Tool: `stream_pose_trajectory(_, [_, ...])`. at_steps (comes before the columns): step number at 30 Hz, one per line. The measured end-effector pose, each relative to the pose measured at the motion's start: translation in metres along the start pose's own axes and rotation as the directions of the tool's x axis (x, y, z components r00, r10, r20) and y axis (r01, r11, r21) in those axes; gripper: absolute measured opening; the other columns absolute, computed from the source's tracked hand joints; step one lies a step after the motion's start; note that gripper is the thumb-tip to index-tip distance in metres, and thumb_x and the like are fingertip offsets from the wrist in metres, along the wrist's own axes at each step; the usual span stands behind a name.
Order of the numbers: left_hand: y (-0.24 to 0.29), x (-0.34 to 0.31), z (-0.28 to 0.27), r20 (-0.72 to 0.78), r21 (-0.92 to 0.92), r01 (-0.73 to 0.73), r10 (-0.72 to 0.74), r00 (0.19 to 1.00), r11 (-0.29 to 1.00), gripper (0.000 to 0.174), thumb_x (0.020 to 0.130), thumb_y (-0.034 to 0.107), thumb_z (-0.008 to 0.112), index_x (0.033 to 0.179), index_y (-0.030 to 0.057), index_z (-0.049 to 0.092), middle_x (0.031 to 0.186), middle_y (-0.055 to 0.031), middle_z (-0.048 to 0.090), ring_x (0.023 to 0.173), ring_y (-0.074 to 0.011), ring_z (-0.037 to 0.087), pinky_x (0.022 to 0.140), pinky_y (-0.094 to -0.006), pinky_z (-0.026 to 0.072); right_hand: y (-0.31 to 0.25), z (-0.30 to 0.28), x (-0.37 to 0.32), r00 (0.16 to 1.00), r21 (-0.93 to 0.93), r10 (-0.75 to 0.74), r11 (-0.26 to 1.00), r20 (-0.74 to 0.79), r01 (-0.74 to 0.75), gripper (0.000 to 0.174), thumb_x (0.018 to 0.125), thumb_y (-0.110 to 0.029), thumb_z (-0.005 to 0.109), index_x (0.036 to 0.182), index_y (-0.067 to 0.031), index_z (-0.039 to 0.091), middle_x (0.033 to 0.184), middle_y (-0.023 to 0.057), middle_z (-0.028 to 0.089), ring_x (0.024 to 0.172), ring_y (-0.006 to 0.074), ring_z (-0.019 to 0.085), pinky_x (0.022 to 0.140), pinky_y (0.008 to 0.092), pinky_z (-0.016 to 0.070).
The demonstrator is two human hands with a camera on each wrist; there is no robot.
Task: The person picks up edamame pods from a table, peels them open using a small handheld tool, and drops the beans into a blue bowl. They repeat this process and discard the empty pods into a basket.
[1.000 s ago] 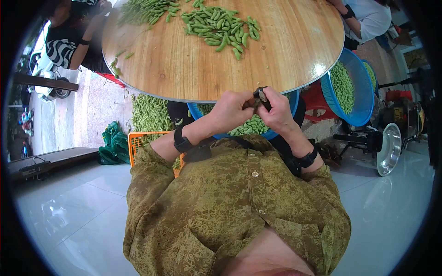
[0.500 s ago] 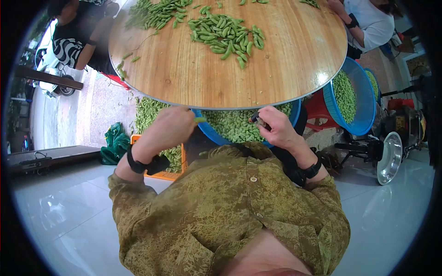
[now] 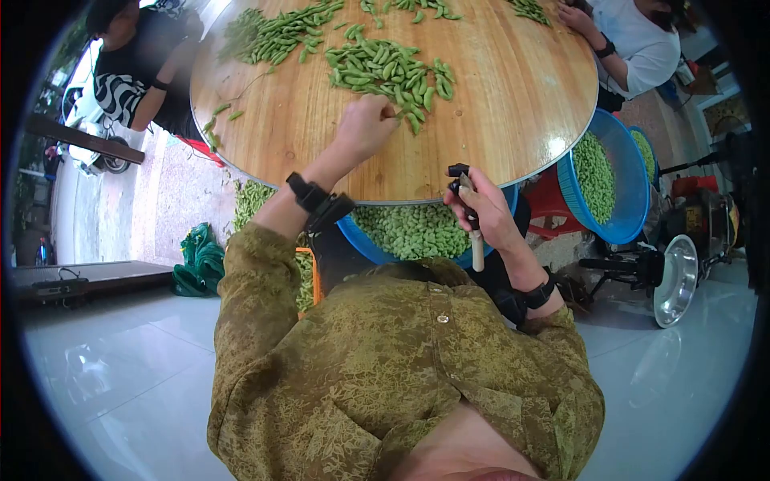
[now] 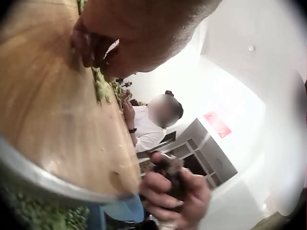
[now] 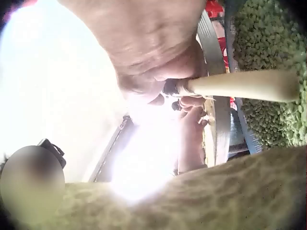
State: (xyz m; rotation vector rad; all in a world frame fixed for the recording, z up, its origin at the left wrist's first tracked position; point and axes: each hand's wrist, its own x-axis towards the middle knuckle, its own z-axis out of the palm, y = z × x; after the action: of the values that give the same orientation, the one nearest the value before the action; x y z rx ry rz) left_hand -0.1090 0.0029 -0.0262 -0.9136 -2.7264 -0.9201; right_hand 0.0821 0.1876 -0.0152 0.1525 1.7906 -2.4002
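Black cloth with wavy white patterning dresses a person (image 3: 120, 76) at the upper left of my head view, beside the round wooden table (image 3: 521, 96); nearer, from my distant seat I pick out a green bag (image 3: 199, 260) on the floor, then loose pods (image 3: 253, 199) spread over the ground and an orange crate (image 3: 316, 276), partly hidden behind the left arm; further along, the left hand (image 3: 367, 127) is over the tabletop, at the near edge of the pod heap (image 3: 383, 68), its fingers bent down towards the pods; I cannot tell whether they have hold of one, since the left wrist view leaves the fingertips dark and blurred; partly under the table's near rim sits a blue basin (image 3: 353, 238) holding shelled green beans (image 3: 413, 231); at its right side the right hand (image 3: 485, 215) has fingers and thumb curled round a small tool (image 3: 477, 252), its pale handle jutting out below the hand, its dark upper part too small for me to make out; to the right stands a blue tub (image 3: 636, 212) of more beans, with a shiny metal bowl (image 3: 676, 280) tilted on edge nearer me, and a person in white (image 3: 651, 60) at the table's far right
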Motion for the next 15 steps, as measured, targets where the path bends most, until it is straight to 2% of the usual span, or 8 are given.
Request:
stream_pose_trajectory(1, [0.008,-0.003,-0.008,0.143,-0.229,0.135,-0.103,0.984,0.964,0.018,0.082,0.014,0.066,0.091,-0.0005,0.060,0.073,-0.0099,0.063,0.062,-0.0189,0.062,0.053,-0.0314,0.0484,-0.001,0.001,0.004,1.000,0.006,-0.002,1.000,-0.009,0.002,0.028,0.097,-0.019,0.045,0.117,0.0001,0.048,0.084,0.0057,0.056,0.059,0.0058,0.044,0.048,0.0191,0.0373])
stream_pose_trajectory(2, [0.016,-0.008,-0.014,0.154,-0.228,0.132,-0.098,0.983,0.965,0.018,0.082,0.014,0.066,0.091,-0.0005,0.060,0.073,-0.0099,0.063,0.062,-0.0189,0.062,0.053,-0.0314,0.0484,-0.002,0.002,0.007,1.000,0.045,-0.005,0.999,-0.004,0.006,0.027,0.097,-0.019,0.044,0.116,-0.0001,0.048,0.082,0.0055,0.055,0.058,0.0057,0.044,0.048,0.0191,0.0369])
stream_pose_trajectory(3, [0.025,-0.014,-0.021,0.286,-0.517,0.266,-0.129,0.950,0.813,0.015,0.082,0.011,0.066,0.090,-0.0003,0.062,0.072,-0.0084,0.063,0.061,-0.0162,0.061,0.051,-0.0278,0.0470,-0.002,0.003,0.010,1.000,0.083,-0.006,0.997,0.002,0.006,0.025,0.097,-0.019,0.044,0.114,-0.0003,0.049,0.081,0.0052,0.055,0.058,0.0056,0.044,0.047,0.0192,0.0366])
stream_pose_trajectory(4, [0.032,-0.021,-0.026,0.415,-0.722,0.405,-0.117,0.902,0.561,0.012,0.081,0.009,0.067,0.089,0.0000,0.065,0.071,-0.0069,0.064,0.060,-0.0135,0.060,0.048,-0.0241,0.0456,0.000,0.002,0.014,1.000,0.111,-0.005,0.994,-0.006,0.005,0.023,0.098,-0.020,0.043,0.111,-0.0010,0.049,0.081,0.0054,0.055,0.056,0.0055,0.043,0.045,0.0186,0.0354])
stream_pose_trajectory(5, [0.039,-0.028,-0.028,0.420,-0.720,0.408,-0.116,0.900,0.561,0.012,0.081,0.009,0.067,0.089,0.0000,0.065,0.071,-0.0069,0.064,0.060,-0.0135,0.060,0.048,-0.0241,0.0456,-0.001,0.005,0.016,1.000,0.115,-0.003,0.993,-0.011,0.004,0.023,0.098,-0.020,0.043,0.111,-0.0010,0.049,0.081,0.0054,0.055,0.056,0.0055,0.043,0.045,0.0186,0.0354])
stream_pose_trajectory(7, [0.052,-0.041,-0.028,0.483,-0.782,0.489,-0.121,0.867,0.387,0.011,0.083,0.008,0.066,0.091,-0.0001,0.066,0.072,-0.0034,0.063,0.058,-0.0064,0.057,0.043,-0.0180,0.0403,-0.006,0.015,0.018,0.999,0.309,0.038,0.950,0.009,-0.038,0.022,0.098,-0.022,0.044,0.107,-0.0017,0.049,0.079,0.0053,0.055,0.054,0.0055,0.042,0.044,0.0182,0.0343])
stream_pose_trajectory(8, [0.053,-0.047,-0.026,0.500,-0.796,0.507,-0.112,0.859,0.330,0.014,0.084,0.008,0.066,0.094,-0.0026,0.065,0.071,-0.0040,0.063,0.056,-0.0076,0.057,0.044,-0.0189,0.0407,-0.004,0.016,0.018,0.998,0.343,0.032,0.938,0.062,-0.052,0.027,0.098,-0.023,0.046,0.115,-0.0022,0.049,0.079,0.0050,0.054,0.055,0.0058,0.042,0.043,0.0176,0.0332])
stream_pose_trajectory(15, [0.055,-0.057,-0.018,0.513,-0.808,0.515,-0.089,0.854,0.287,0.011,0.082,0.005,0.068,0.090,-0.0022,0.064,0.070,-0.0019,0.060,0.055,-0.0064,0.053,0.045,-0.0198,0.0400,-0.005,0.021,0.016,0.982,0.481,0.038,0.868,0.183,-0.123,0.042,0.099,-0.025,0.046,0.135,-0.0050,0.041,0.080,0.0049,0.054,0.058,0.0065,0.042,0.043,0.0170,0.0327])
